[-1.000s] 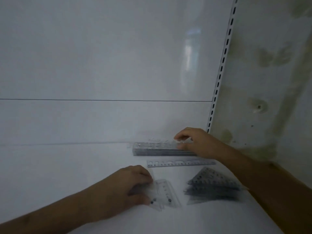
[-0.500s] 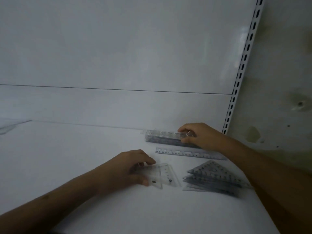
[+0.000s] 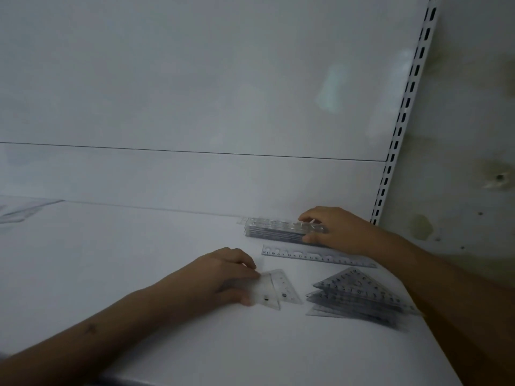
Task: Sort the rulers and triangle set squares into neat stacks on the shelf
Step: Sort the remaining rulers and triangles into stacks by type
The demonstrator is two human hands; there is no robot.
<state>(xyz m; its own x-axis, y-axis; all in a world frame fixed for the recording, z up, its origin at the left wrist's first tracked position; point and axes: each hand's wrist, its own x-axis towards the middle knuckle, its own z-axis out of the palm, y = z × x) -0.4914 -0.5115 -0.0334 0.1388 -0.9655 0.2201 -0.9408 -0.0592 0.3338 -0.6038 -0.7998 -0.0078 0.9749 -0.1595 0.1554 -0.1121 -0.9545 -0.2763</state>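
little had shifted since a moment before: the right hand [image 3: 337, 229] still pinched the ruler stack [image 3: 281, 231] by the far wall, the left hand [image 3: 220, 277] gripped small set squares [image 3: 271, 291]. squaring the ends probably came before adding the loose ruler [image 3: 317, 256].

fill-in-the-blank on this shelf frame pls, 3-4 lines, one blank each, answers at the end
1. The right hand grips the stack of ____ at the back of the shelf.
2. The single ruler lies flat between the ruler stack and the pile of ____.
3. The left hand holds small clear ____.
4. The triangle pile lies nearest the ____ arm.

Missing words: rulers; triangles; triangles; right
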